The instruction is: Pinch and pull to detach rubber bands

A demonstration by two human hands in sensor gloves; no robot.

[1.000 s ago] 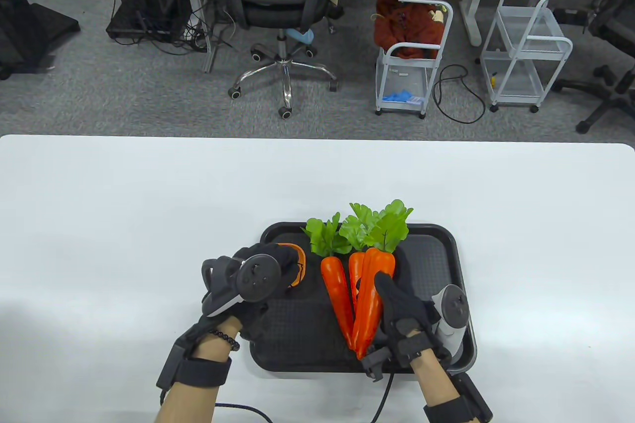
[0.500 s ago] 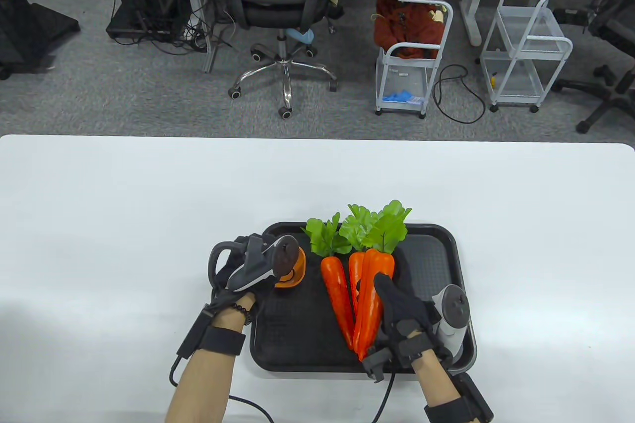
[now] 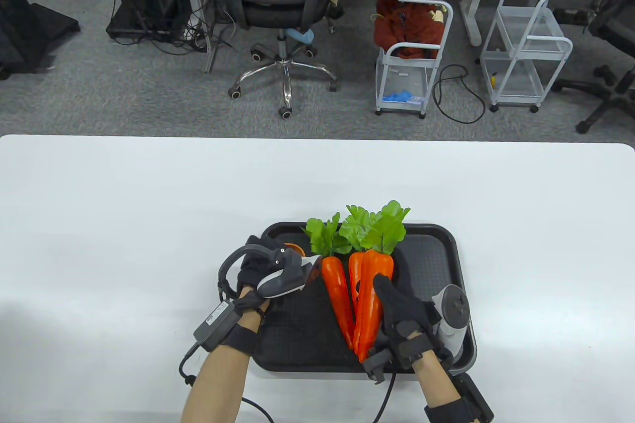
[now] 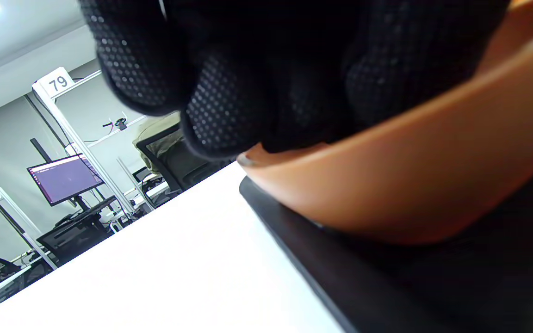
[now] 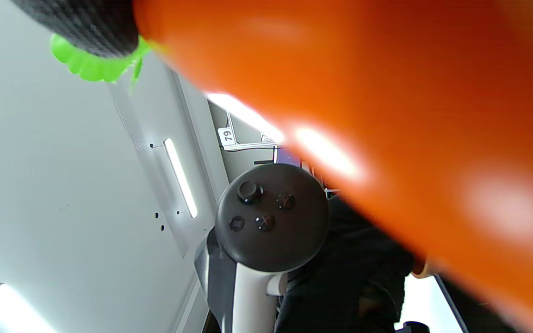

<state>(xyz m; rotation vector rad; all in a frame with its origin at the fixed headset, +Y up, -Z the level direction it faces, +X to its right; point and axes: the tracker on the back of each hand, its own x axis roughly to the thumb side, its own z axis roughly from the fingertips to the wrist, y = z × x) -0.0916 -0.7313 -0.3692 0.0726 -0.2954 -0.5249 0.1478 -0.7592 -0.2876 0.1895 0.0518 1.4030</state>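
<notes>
1. Your left hand [image 3: 258, 271] has rolled over in the last sec: the tracker face pointed up at the cam before, now it lies on its side, and the hand has slid right along the black plastic tray [image 3: 449, 264], closer to the leftmost of the orange plastic carrots with green leaves [image 3: 369, 289].
2. The small orange bowl [image 3: 296, 248] at the tray's left-rear corner was mostly in view half a sec ago; now only a sliver of rim shows past the tracker. In the left wrist view your gloved fingers [image 4: 229, 115] sit curled over the bowl rim [image 4: 387, 185], touching it. Can't tell whether they pinch anything or just rest there.
3. No rubber band visible in any view, so its location is unconfirmed. My guess: it went into the bowl, or it's hidden under the glove.
4. Your right hand [image 3: 402, 314] hasn't moved across the three table frames. It grips the rightmost carrot from the right side, fingers wrapped round the body; the right wrist view is filled w/ blurred orange.
5. The carrots fan apart at the tops, tips converging near you, all on the tray, tray on the white counter [image 3: 124, 205].
6. Judgement: one band prob. off and being dropped; check the bundle for more before going on.
</notes>
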